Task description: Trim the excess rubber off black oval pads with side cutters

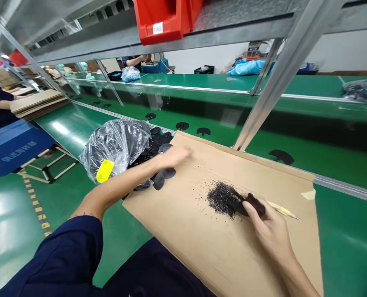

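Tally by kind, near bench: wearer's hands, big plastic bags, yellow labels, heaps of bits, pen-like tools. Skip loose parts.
Hands: 2 (left hand, right hand)
Big plastic bag: 1
Yellow label: 1
Heap of black bits: 1
Pen-like tool: 1
Total: 6

Loose, short navy-blue cloth sleeve (69,247) on left arm, softly creased, plain hem near elbow. Faint dark marks on the skin beside hem. Dark navy cloth legwear (158,272). Forearms bare. Left hand (176,156) ungloved, blurred; right hand (271,227) ungloved.
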Motion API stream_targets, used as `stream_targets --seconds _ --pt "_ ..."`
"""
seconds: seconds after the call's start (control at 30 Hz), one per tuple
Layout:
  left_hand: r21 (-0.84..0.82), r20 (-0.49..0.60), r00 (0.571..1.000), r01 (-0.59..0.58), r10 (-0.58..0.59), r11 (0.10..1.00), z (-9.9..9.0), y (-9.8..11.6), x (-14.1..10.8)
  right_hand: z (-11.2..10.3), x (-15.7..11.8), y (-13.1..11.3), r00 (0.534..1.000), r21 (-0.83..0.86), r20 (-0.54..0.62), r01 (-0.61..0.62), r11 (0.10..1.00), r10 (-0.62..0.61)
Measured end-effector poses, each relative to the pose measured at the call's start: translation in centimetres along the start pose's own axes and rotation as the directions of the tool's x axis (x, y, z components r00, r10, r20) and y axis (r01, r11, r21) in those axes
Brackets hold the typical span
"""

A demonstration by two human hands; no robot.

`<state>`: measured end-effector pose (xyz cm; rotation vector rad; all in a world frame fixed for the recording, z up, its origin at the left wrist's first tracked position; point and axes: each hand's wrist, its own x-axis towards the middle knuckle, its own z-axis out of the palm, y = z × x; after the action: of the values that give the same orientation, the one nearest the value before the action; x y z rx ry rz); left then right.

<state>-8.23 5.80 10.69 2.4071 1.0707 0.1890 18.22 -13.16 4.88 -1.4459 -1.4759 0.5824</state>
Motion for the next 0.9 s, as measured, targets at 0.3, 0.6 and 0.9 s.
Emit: stream_targets --seconds 0.3,0.6,0.9 --pt "0.216 -0.107 0.988 0.13 -0.108 0.968 -3.3 -5.5 -0.7 0.3 0.3 -0.5 0.938 0.491 0.136 -0.344 0.8 0.319" --pt "-0.683 -0.166 0.984 -0.166 0.07 0.711 9.5 6.4 -4.2 1.3 -1.7 -1.7 0.884 0.525 0.317 -0.466 0.712 0.344" --pt "-0.623 -0.262 0.964 -0.129 -0.051 0.771 12.1 7.4 -4.8 1.7 -2.3 -2.2 0.902 0.474 0.263 -0.43 0.769 0.343"
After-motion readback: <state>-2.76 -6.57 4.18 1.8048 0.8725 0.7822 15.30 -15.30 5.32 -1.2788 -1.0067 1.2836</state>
